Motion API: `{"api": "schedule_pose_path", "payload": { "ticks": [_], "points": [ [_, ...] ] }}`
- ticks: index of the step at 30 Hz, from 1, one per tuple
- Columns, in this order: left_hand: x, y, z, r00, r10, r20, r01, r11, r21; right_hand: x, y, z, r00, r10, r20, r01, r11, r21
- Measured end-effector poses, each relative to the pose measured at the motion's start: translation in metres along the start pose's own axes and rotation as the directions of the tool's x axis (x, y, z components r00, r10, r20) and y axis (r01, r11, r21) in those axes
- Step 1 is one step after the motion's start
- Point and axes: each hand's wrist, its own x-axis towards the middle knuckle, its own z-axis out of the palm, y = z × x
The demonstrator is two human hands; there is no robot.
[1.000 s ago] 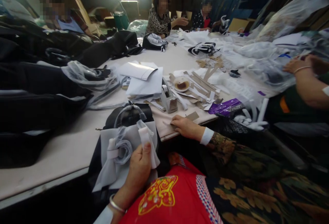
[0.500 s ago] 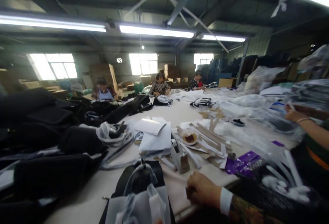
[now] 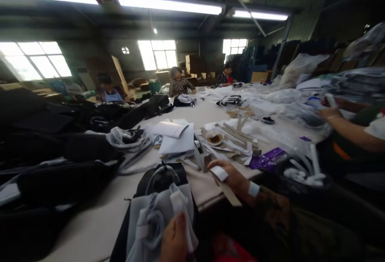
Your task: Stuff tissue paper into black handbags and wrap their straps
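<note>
A black bag (image 3: 177, 170) lies in front of me with a translucent white sheet (image 3: 135, 210) over it. Grey webbing (image 3: 155, 230) is coiled on the sheet. My left hand (image 3: 174, 240), thumb up, grips a white-wrapped strap (image 3: 182, 210) at the bag's front. Off to the right, my right hand (image 3: 230, 175) is closed round a flat tan strip (image 3: 230, 193), with a white piece (image 3: 219, 173) at its upper end. A tape dispenser (image 3: 201, 153) stands just beyond that hand.
Tan and white strips (image 3: 233, 137) surround a small bowl (image 3: 214, 137). White papers (image 3: 177, 137) are stacked left of them. Black bags (image 3: 75, 185) heap up at the left. A purple packet (image 3: 269, 158) lies at the table edge; a co-worker's hands (image 3: 329, 109) are at right.
My right hand has risen from the table edge, and the tan strip now shows in it. My left hand has come into view on the white-wrapped strap. The camera view has tilted down.
</note>
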Motion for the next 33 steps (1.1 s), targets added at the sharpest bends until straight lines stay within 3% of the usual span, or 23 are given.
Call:
{"api": "schedule_pose_path", "payload": {
  "ticks": [4, 8, 11, 13, 15, 17, 18, 20, 22, 23, 26, 29, 31, 33],
  "points": [
    [-0.002, 0.003, -0.003, 0.992, -0.079, 0.096, 0.080, 0.997, -0.015, -0.007, -0.004, 0.006, 0.992, 0.116, 0.058, -0.123, 0.982, 0.146],
    [-0.005, 0.005, -0.003, 0.982, -0.127, 0.139, 0.138, 0.988, -0.071, -0.017, -0.003, 0.008, 0.971, 0.147, 0.188, -0.164, 0.983, 0.079],
    [-0.005, 0.004, -0.002, 0.982, -0.130, 0.138, 0.141, 0.987, -0.074, -0.025, -0.009, 0.005, 0.977, 0.044, 0.209, 0.007, 0.972, -0.234],
    [-0.005, 0.002, -0.002, 0.984, -0.118, 0.136, 0.128, 0.989, -0.068, -0.031, -0.021, 0.000, 0.955, -0.083, 0.286, 0.215, 0.858, -0.467],
    [-0.004, 0.001, -0.001, 0.985, -0.110, 0.135, 0.120, 0.990, -0.069, -0.037, -0.037, -0.005, 0.896, -0.133, 0.424, 0.392, 0.686, -0.612],
    [-0.004, 0.001, 0.000, 0.985, -0.110, 0.133, 0.121, 0.990, -0.076, -0.045, -0.051, -0.006, 0.821, -0.062, 0.567, 0.501, 0.554, -0.665],
    [-0.004, 0.001, 0.000, 0.985, -0.112, 0.131, 0.123, 0.989, -0.078, -0.051, -0.054, -0.005, 0.775, 0.007, 0.632, 0.530, 0.537, -0.656],
    [-0.004, 0.001, 0.001, 0.986, -0.110, 0.124, 0.119, 0.991, -0.065, -0.063, -0.051, 0.002, 0.680, 0.151, 0.718, 0.504, 0.614, -0.607],
    [-0.005, 0.001, 0.001, 0.989, -0.102, 0.109, 0.107, 0.993, -0.046, -0.079, -0.037, 0.012, 0.622, 0.246, 0.744, 0.379, 0.736, -0.560],
    [-0.005, 0.001, 0.001, 0.989, -0.100, 0.105, 0.105, 0.994, -0.040, -0.087, -0.027, 0.016, 0.622, 0.276, 0.733, 0.302, 0.779, -0.550],
    [-0.006, 0.003, 0.002, 0.989, -0.109, 0.102, 0.114, 0.992, -0.045, -0.111, -0.008, 0.022, 0.715, 0.348, 0.606, 0.091, 0.813, -0.575],
    [-0.006, 0.005, 0.003, 0.989, -0.110, 0.098, 0.115, 0.992, -0.054, -0.126, -0.015, 0.017, 0.779, 0.378, 0.501, 0.030, 0.775, -0.631],
    [-0.006, 0.006, 0.004, 0.990, -0.111, 0.089, 0.117, 0.991, -0.071, -0.130, -0.029, 0.010, 0.755, 0.383, 0.532, 0.105, 0.731, -0.675],
    [-0.006, 0.004, 0.004, 0.987, -0.127, 0.095, 0.137, 0.985, -0.106, -0.131, -0.043, 0.002, 0.699, 0.410, 0.585, 0.149, 0.717, -0.681]
  ]
}}
